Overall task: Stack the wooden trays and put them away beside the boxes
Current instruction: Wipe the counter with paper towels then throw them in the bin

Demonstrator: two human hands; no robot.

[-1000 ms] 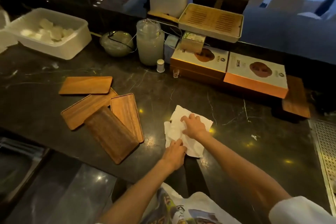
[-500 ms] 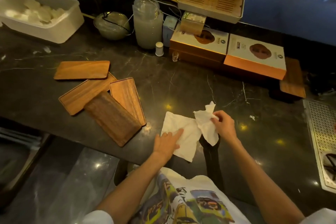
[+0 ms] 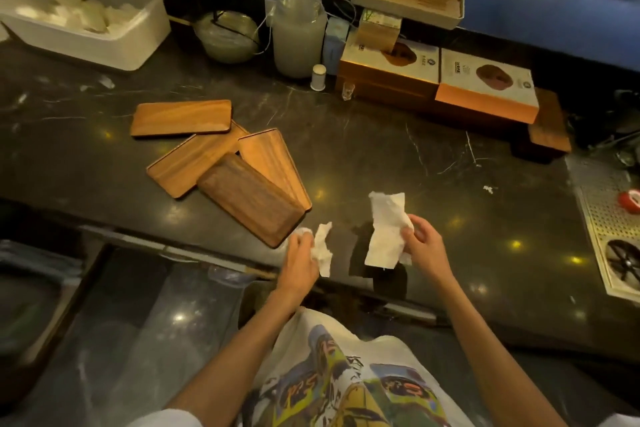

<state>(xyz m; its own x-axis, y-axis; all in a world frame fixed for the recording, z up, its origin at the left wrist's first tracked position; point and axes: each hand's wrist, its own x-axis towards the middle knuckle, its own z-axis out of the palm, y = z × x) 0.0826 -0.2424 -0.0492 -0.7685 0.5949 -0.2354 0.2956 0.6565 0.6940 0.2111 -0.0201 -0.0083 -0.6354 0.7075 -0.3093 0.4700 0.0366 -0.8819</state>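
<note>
No text can be read with certainty. Printing is carried on the lids of the two boxes at the far right of the bench: on the left box and on the right box a small round emblem and short lines of lettering are seen beside a dark oval picture, but they are too small and blurred to be made out. Painted letter-like marks are shown on the shirt, and no word can be deciphered there.
</note>
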